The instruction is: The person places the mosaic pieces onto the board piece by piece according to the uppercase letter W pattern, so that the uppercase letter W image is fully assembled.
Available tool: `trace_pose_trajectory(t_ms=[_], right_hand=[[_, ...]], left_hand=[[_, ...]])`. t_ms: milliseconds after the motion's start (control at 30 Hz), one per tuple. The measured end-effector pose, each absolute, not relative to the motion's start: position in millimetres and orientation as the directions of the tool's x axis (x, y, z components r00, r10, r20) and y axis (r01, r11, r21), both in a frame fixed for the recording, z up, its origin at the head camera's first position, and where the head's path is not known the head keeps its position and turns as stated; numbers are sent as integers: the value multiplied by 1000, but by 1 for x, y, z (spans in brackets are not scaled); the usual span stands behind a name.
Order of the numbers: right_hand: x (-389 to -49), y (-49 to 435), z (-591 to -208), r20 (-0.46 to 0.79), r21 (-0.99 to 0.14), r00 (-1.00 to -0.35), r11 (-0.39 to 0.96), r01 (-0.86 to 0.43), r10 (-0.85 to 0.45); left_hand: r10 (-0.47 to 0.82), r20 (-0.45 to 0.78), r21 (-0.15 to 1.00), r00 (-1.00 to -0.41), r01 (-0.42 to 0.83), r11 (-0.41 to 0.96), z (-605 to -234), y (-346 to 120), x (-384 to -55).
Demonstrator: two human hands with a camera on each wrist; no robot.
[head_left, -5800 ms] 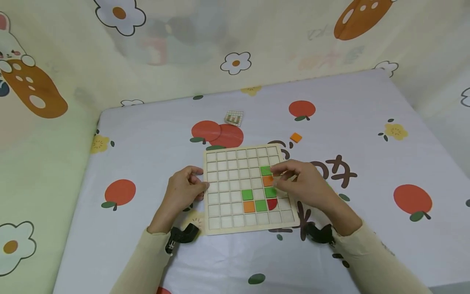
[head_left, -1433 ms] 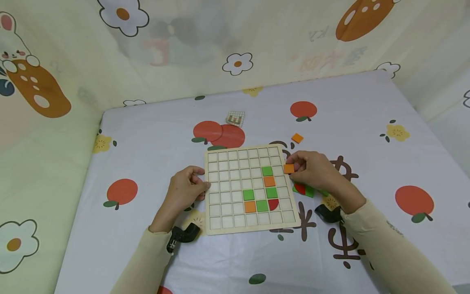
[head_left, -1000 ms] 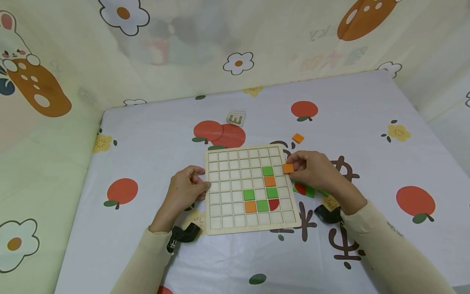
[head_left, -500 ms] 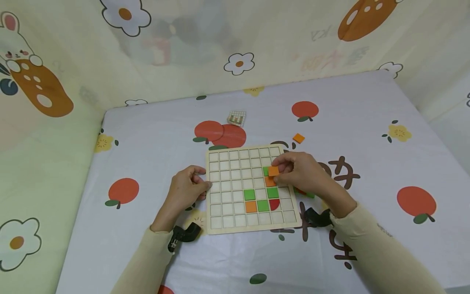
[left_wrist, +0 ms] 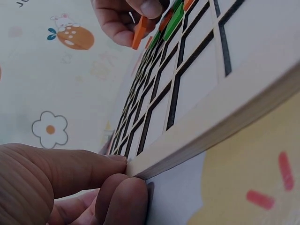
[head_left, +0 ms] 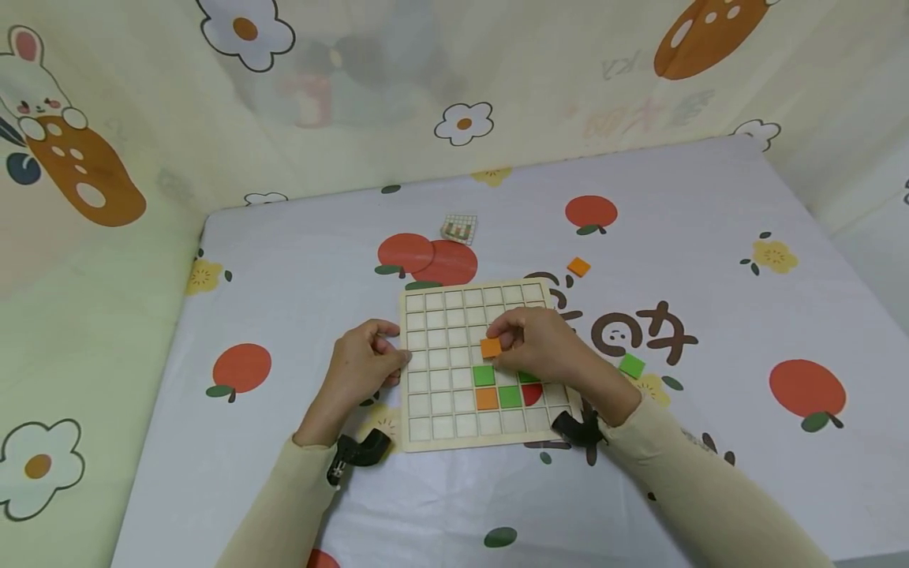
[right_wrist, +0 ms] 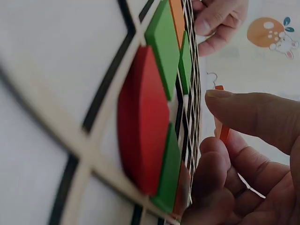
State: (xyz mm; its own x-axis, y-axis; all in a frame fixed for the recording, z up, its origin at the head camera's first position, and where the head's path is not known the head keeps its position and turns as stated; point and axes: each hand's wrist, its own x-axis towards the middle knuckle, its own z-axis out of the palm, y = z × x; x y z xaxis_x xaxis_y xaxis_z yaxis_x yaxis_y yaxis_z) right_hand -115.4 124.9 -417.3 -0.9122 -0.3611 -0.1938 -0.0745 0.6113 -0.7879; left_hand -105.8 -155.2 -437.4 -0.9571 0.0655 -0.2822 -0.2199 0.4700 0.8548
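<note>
A pale wooden grid board (head_left: 436, 359) lies on the cloth. My left hand (head_left: 362, 359) pinches its left edge, thumb at the top rim and index finger against the side in the left wrist view. Between the thumb and fingers of my right hand (head_left: 543, 345) is an orange square tile (head_left: 490, 348), held over the board's middle, just beyond a green tile (head_left: 484, 375). Nearer me in the grid are another orange tile (head_left: 486, 398), a green tile (head_left: 510, 397) and a red rounded piece (right_wrist: 145, 122). My right hand hides several squares behind it.
Past the board's far right corner lies a loose orange tile (head_left: 578, 267). A loose green tile (head_left: 631, 365) is right of the board, near my right forearm. A small gridded card (head_left: 459, 228) sits farther back. Patterned fabric rises behind the table.
My right hand has carried the orange tile leftward from beside the board's right edge to above its middle. The loose green tile at right now shows more fully. My left hand stays at the edge.
</note>
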Motion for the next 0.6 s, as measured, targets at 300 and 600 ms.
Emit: trace_pose_trajectory(t_ms=[300,600], right_hand=[[-118,118,-417,-225,-752,-902,655,-80,-369],[-120,114,-416,-250,-733,-891,675,-81,-379]], left_hand=[[56,-283,847,-958,-222,484,-437,-155,-106],[70,-279,855,-958,-214,472,-436,-156,-106]])
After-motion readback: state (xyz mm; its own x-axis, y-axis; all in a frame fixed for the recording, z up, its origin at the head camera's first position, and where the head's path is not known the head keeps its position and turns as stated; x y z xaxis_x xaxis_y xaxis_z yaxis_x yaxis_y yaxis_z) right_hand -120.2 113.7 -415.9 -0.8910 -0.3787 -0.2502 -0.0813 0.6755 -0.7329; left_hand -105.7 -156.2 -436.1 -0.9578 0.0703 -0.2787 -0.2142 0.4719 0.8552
